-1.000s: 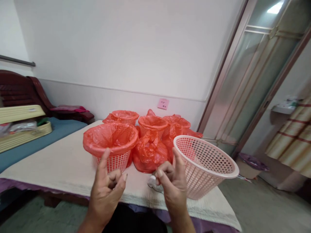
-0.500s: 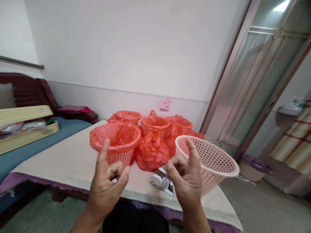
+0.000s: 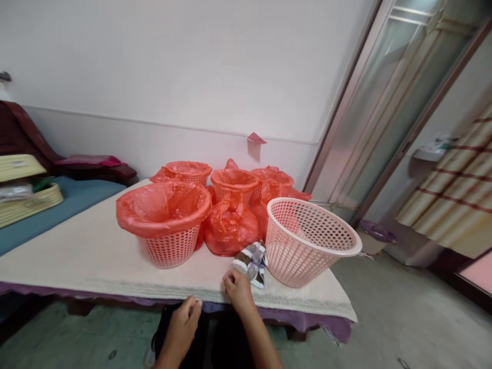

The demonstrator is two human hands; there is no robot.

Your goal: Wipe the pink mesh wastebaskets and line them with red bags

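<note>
My left hand (image 3: 182,325) is loosely closed over my lap, in front of the table's near edge, with nothing visible in it. Its fingers are curled together. At the table edge, my right hand (image 3: 237,289) is also curled closed, just short of a brown, white and grey striped cloth (image 3: 251,260); I see nothing held in it. Right of the cloth stands a pink perforated plastic basket (image 3: 307,246) with no bag over its rim. A similar basket (image 3: 169,248) to the left is lined with a red plastic bag (image 3: 165,210) folded over its rim.
Between the baskets sits a full, knotted red bag (image 3: 232,225). Several red-lined baskets (image 3: 234,182) stand behind it. A pink note (image 3: 256,138) hangs on the wall. A cream cloth (image 3: 84,246) covers the table; a lidded yellow box (image 3: 31,205) lies at far left.
Both hands have dropped from a raised pose with index fingers up and are now lower, fingers curled. The view has shifted slightly, and the pink note's lower part has flipped up.
</note>
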